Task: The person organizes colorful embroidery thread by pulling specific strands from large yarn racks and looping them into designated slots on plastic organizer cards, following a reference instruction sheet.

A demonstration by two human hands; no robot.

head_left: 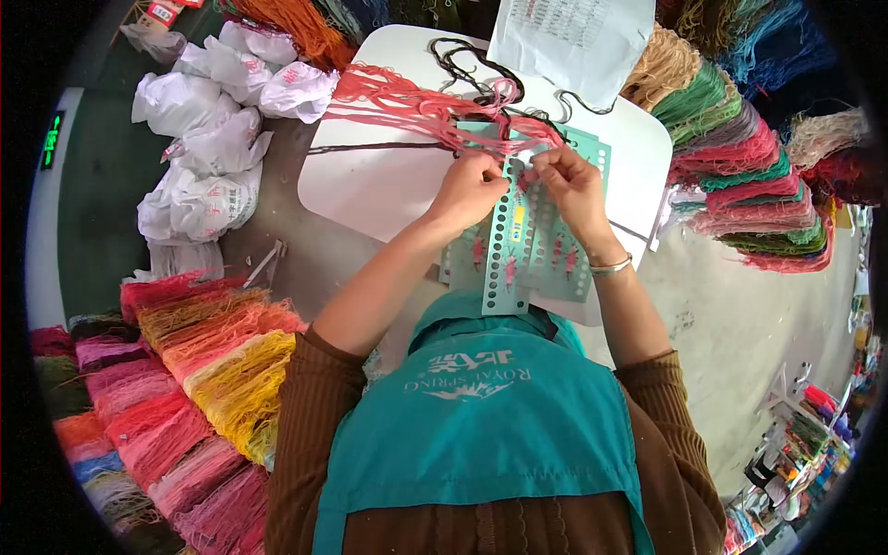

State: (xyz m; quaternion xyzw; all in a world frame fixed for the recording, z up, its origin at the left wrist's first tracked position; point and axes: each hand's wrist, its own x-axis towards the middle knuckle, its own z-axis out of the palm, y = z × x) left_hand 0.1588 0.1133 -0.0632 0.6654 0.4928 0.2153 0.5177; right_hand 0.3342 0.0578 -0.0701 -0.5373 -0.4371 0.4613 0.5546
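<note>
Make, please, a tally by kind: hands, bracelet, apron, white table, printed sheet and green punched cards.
Hands (left hand, right hand): 2
Bracelet: 1
Apron: 1
White table: 1
Printed sheet: 1
Total: 6, without the green punched cards, which overlap too much for an exact count.

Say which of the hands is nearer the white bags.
Left. The left hand is by the front green card, on the side toward the white bags; the right hand is beyond the left, farther from them.
</note>
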